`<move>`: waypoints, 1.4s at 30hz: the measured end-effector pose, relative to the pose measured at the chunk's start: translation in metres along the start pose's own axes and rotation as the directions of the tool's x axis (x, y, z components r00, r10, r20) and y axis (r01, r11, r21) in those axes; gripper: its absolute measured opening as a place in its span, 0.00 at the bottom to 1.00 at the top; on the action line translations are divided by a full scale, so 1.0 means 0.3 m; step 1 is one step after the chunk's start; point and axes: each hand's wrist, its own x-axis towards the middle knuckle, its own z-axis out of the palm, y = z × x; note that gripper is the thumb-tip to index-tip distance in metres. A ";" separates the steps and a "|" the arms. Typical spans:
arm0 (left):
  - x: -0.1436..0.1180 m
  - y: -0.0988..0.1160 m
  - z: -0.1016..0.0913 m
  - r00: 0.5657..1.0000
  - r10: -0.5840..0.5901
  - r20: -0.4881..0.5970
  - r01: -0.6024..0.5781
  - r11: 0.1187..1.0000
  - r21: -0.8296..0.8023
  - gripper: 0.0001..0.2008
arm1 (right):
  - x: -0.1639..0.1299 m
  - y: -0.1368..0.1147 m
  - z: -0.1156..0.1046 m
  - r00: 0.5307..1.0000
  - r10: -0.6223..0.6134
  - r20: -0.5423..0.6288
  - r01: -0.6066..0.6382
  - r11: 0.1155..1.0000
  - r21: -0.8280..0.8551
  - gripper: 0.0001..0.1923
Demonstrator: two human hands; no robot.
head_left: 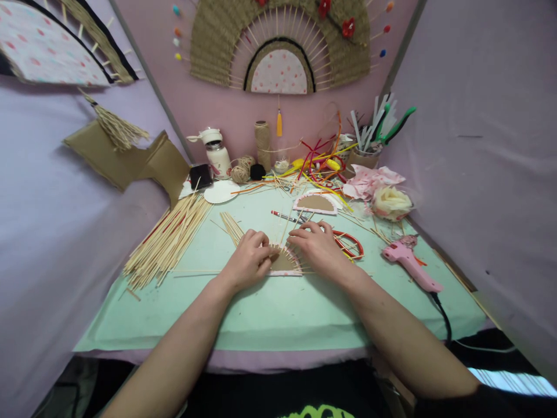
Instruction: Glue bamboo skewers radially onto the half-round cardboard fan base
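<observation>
- Left hand (249, 259) resting knuckles-up on the mint-green tabletop (278, 313), fingers (260, 242) curled together and pinching the left edge of a small half-round cardboard fan base (285, 262).
- Right hand (319, 247) laid flat over the right edge of the same fan base, fingers (300, 232) close together and pressing down on its thin bamboo sticks (290, 255); cannot tell whether clamped on any one stick.
- Fan base lying flat directly between the two sets of fingers, sticks radiating outward from beneath them.
- Small bundle of loose sticks (230, 225) just beyond the left fingers.
- Large heap of bamboo skewers (169, 239) well out to the left of the left fingers.
- Red wire loop (348, 244) just right of the right fingers, partly under the hand.
- Pink hot-glue gun (409, 262) farther right, near the tabletop's edge.
- Second half-round cardboard piece (315, 203) and a pencil (285, 216) just past the fingertips.
- Twine spool (262, 142), white bottle (216, 152) and cup of tools (363, 152) far beyond the fingers, along the pink back wall.
</observation>
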 end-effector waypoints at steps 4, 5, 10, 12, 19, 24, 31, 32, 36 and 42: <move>-0.002 0.000 0.003 0.999 -0.001 0.042 0.001 1.000 -0.004 0.14 | -0.002 -0.001 0.000 0.999 0.016 0.031 -0.015 1.000 -0.025 0.14; -0.002 0.000 0.004 0.999 -0.004 0.054 0.004 1.000 -0.001 0.14 | -0.002 -0.002 0.000 0.999 0.016 0.037 -0.015 1.000 -0.026 0.14; 0.001 0.001 0.009 0.996 -0.018 0.090 0.017 1.000 0.005 0.17 | -0.005 -0.009 0.001 0.999 0.002 0.038 -0.001 1.000 -0.019 0.12; 0.002 0.001 0.010 0.995 -0.024 0.095 0.023 1.000 0.002 0.18 | -0.003 -0.010 0.004 0.999 -0.004 0.038 0.004 1.000 -0.012 0.12; 0.004 0.005 0.007 0.992 -0.045 0.117 0.046 0.999 0.000 0.17 | -0.003 -0.011 0.006 0.999 0.002 0.053 -0.001 1.000 -0.015 0.11; 0.007 0.009 0.003 0.991 -0.050 0.124 0.050 0.999 0.002 0.17 | -0.008 -0.012 0.004 0.999 -0.004 0.043 0.004 1.000 -0.013 0.11; 0.002 0.014 -0.003 0.995 -0.080 0.064 0.078 0.996 0.031 0.14 | -0.019 -0.009 -0.031 0.998 0.031 -0.054 -0.033 0.999 -0.037 0.15; 0.002 0.014 -0.007 0.994 -0.102 0.041 0.100 0.994 0.043 0.14 | -0.036 -0.003 -0.044 0.994 0.045 -0.099 -0.049 0.998 -0.041 0.16; 0.023 0.021 -0.047 0.970 -0.238 -0.051 0.241 0.968 0.075 0.11 | -0.173 0.059 -0.104 0.947 0.123 -0.296 -0.139 0.990 -0.035 0.16; 0.168 0.037 -0.089 0.935 -0.355 -0.001 0.352 0.927 0.132 0.09 | -0.442 0.234 -0.135 0.801 0.484 -0.353 -0.536 0.842 -0.062 0.20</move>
